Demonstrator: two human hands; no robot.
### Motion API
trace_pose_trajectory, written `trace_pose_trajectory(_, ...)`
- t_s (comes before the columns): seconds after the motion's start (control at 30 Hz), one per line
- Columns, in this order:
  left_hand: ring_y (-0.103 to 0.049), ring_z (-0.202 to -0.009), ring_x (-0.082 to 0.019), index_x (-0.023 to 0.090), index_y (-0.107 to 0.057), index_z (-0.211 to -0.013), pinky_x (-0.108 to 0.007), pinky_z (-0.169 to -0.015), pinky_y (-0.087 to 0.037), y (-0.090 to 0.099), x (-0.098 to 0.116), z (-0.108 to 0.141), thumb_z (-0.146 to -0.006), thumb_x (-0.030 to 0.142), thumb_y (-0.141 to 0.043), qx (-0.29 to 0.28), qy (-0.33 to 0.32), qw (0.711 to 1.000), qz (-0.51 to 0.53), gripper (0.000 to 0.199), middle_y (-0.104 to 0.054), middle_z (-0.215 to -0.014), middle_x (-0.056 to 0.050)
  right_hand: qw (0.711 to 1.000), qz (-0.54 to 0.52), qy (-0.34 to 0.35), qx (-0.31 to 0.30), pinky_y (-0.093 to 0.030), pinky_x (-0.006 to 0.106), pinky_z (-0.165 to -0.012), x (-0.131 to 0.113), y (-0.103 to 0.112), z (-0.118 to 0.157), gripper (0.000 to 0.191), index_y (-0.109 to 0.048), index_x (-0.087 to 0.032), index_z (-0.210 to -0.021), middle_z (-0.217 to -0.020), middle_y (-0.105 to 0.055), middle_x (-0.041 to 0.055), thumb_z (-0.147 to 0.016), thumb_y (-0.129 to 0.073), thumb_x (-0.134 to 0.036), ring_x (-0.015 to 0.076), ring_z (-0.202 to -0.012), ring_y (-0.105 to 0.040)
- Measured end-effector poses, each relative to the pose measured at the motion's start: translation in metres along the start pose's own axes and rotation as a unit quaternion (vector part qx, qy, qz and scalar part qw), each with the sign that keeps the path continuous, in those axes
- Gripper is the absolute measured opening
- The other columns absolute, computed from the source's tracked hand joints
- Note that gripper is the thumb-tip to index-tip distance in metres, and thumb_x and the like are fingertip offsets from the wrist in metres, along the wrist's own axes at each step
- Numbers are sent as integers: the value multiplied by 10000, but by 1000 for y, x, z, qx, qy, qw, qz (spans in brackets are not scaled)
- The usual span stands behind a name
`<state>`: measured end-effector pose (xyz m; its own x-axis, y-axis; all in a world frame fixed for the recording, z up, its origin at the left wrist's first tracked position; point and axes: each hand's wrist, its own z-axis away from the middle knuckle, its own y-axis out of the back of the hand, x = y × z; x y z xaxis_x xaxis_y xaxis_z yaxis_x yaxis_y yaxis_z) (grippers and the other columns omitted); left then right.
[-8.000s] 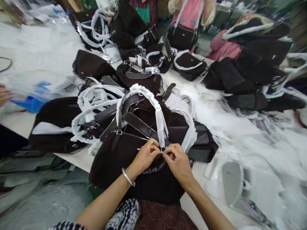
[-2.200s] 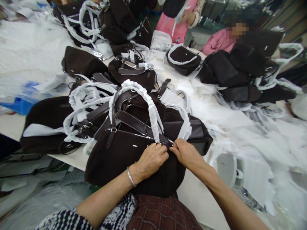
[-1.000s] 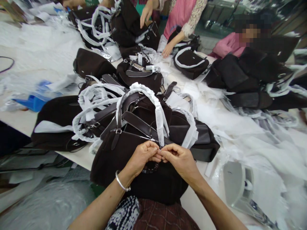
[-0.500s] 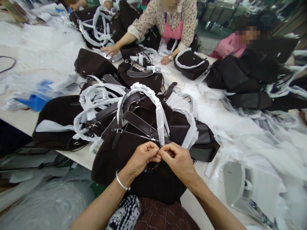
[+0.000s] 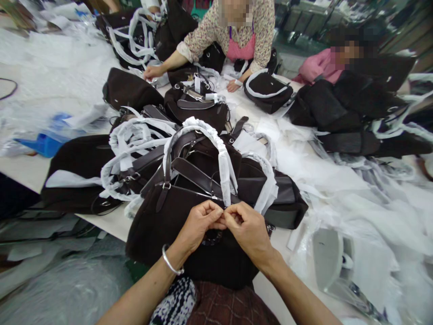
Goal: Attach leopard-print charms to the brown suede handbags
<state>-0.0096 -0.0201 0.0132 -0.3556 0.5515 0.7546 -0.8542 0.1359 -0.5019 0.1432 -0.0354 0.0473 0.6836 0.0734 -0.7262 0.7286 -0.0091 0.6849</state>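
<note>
A dark brown handbag (image 5: 152, 225) lies at the table's near edge, close to my body. Its arched handle (image 5: 223, 158) is wrapped in white paper. My left hand (image 5: 204, 223), with a silver bangle at the wrist, pinches at the front of the bag, below the handle's right end. Fingertip to fingertip with it, my right hand (image 5: 245, 225) is pinched too. Whatever lies between the fingertips is too small to make out. Below the hands a dark round piece (image 5: 212, 237) shows on the bag.
More dark bags with wrapped handles (image 5: 267, 180) lie behind. A person in a floral shirt (image 5: 203, 34) reaches over the table; another in pink (image 5: 318, 65) is at right. A blue object (image 5: 49, 144) lies left, a tape dispenser (image 5: 333, 262) right, amid plastic sheets (image 5: 368, 198).
The view has shifted slightly. My hands keep nearly the same pinch. Across the table, the other person's hand at left has closed from a spread pose.
</note>
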Motion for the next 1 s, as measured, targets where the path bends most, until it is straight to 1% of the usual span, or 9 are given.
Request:
trace_pose_trajectory(0.3,-595,-626,-87,134,-557,-738,-230,-644,-552,-8,-4,2,-770,372,-730,48,-23,998,-25,296,-579,-693,27,987,93,129,-1,-414,292,-681,10,-10,10,191,-548,-186,-793,-741,-521,23,-950,-442,-163,156,-703,-510)
trace_pose_trajectory(0.43,-628,-662,-117,144,-564,-756,-262,-662,-560,-10,-8,2,-778,389,-707,18,24,999,-37,285,-617,-711,1,992,55,108,-23,-443,308,-720,12,-8,11,215,-592,-187,-801,-755,-563,34,-951,-439,-172,168,-741,-541)
trace_pose_trajectory(0.57,-661,-723,-170,164,-668,-914,-278,-618,-556,3,11,13,-834,383,-612,50,-33,963,-262,240,-683,-873,-60,996,-66,13,-57,-480,259,-661,16,18,11,134,-657,-225,-995,-969,-651,38,-880,-589,-239,131,-704,-589)
trace_pose_trajectory(0.63,-664,-923,-210,210,-650,-1099,-350,-811,-561,25,27,24,-858,381,-579,139,-153,891,-403,304,-655,-1145,-81,996,-65,-58,-8,-482,257,-632,27,40,17,202,-656,-222,-1024,-1007,-660,53,-855,-622,-326,134,-681,-592)
trace_pose_trajectory(0.7,-541,-1216,-269,220,-599,-1209,-440,-1076,-411,59,41,37,-864,403,-561,251,-250,769,-532,392,-565,-1331,-93,991,-9,-135,23,-477,271,-636,45,59,31,234,-657,-206,-864,-848,-668,46,-840,-618,-436,157,-673,-592)
trace_pose_trajectory(0.77,-427,-1331,-337,166,-529,-1292,-521,-1141,-299,100,47,48,-847,455,-547,323,-230,680,-617,531,-495,-1409,-149,976,34,-214,-28,-469,277,-608,65,68,51,352,-610,-202,-701,-666,-629,27,-804,-614,-538,173,-634,-588)
trace_pose_trajectory(0.8,-452,-1304,-372,127,-515,-1294,-548,-1116,-324,121,46,52,-815,497,-560,330,-190,668,-639,608,-518,-1378,-185,963,25,-257,-74,-461,272,-565,73,66,60,400,-601,-198,-678,-615,-612,23,-786,-604,-583,175,-600,-587)
trace_pose_trajectory(0.9,-597,-1144,-388,109,-515,-1259,-548,-989,-470,171,30,55,-782,576,-537,302,-46,715,-629,667,-635,-1229,-193,913,-136,-329,-198,-490,285,-517,84,39,77,582,-674,-156,-905,-686,-674,58,-735,-553,-699,216,-621,-651)
trace_pose_trajectory(1.0,-657,-1030,-392,162,-574,-1184,-560,-888,-533,193,14,48,-804,583,-480,334,-63,716,-610,575,-681,-1157,-159,914,-245,-280,-164,-545,351,-796,68,8,70,738,-654,-172,-1158,-941,-736,83,-660,-613,-715,277,-913,-689)
